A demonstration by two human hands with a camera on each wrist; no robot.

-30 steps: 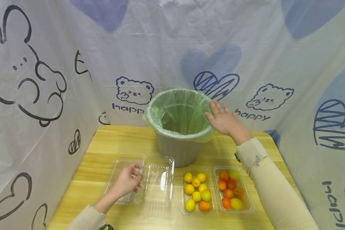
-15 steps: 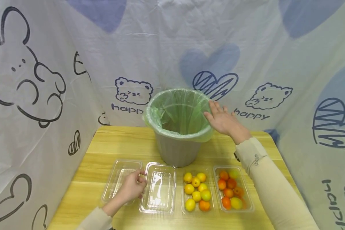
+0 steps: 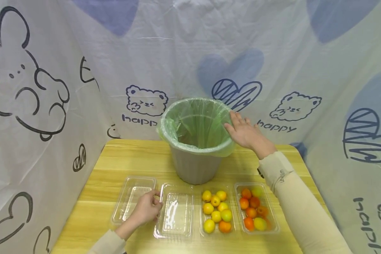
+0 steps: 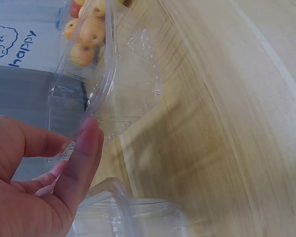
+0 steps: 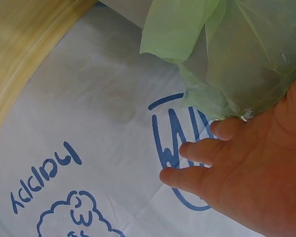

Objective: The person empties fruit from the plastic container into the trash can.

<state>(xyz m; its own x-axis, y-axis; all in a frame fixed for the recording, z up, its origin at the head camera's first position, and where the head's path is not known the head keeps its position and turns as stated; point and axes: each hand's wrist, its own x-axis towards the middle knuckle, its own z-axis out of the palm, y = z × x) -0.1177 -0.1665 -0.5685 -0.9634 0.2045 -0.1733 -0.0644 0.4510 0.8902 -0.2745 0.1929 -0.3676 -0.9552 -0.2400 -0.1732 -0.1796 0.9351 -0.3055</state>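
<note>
Two clear halves of the empty plastic box (image 3: 174,214) are now laid flat open on the wooden table (image 3: 114,165), its edge pinched by the left hand (image 3: 145,210), while the bin (image 3: 195,141) rim is touched by the straight fingers of the right hand (image 3: 246,134).

Head view: from above and behind, facing forward and down over the whole table (image 3: 120,155), with the bin (image 3: 195,141) at mid distance and the printed curtain (image 3: 50,70) behind. Left wrist view: very close to the left hand (image 4: 34,182), looking along the tabletop past a clear tray (image 4: 103,98) (also in the head view, nearer the bottom edge). Right wrist view: tight on the right hand (image 5: 251,173) against the bin's green liner (image 5: 227,54), shared with the head view.
</note>
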